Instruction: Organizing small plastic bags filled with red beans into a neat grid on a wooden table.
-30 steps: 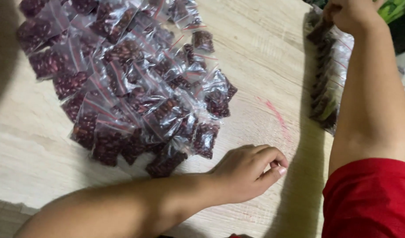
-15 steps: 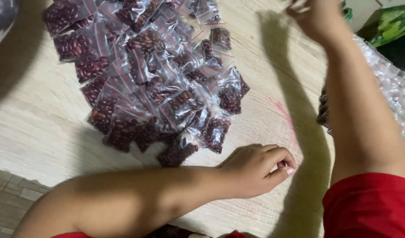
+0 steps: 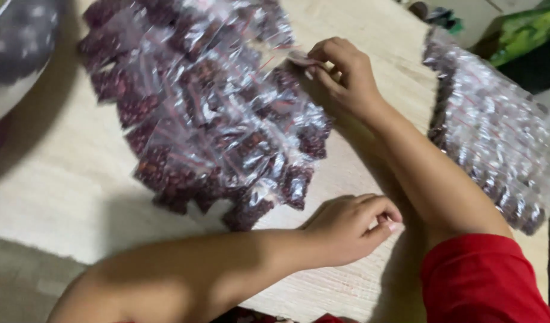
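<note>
A heap of small clear zip bags filled with dark red beans [image 3: 209,113] lies spread on the pale wooden table [image 3: 71,197]. My right hand [image 3: 344,75] reaches to the heap's upper right edge, and its fingertips pinch the top of one small bag [image 3: 300,58]. My left hand [image 3: 353,230] rests on the table just below the heap. Its fingers are curled into a loose fist, and I see nothing in it. A red sleeve [image 3: 484,281] covers my right upper arm.
A stacked row of the same filled bags [image 3: 490,131] lies along the table's right side. Part of a round metal bowl [image 3: 14,60] shows at the upper left. A green package [image 3: 526,30] sits beyond the table's far right corner. The floor [image 3: 23,281] is visible past the table's near left edge.
My right hand has come from the stacked bags at the far right over to the heap and pinched a bag. My left hand has stayed in place.
</note>
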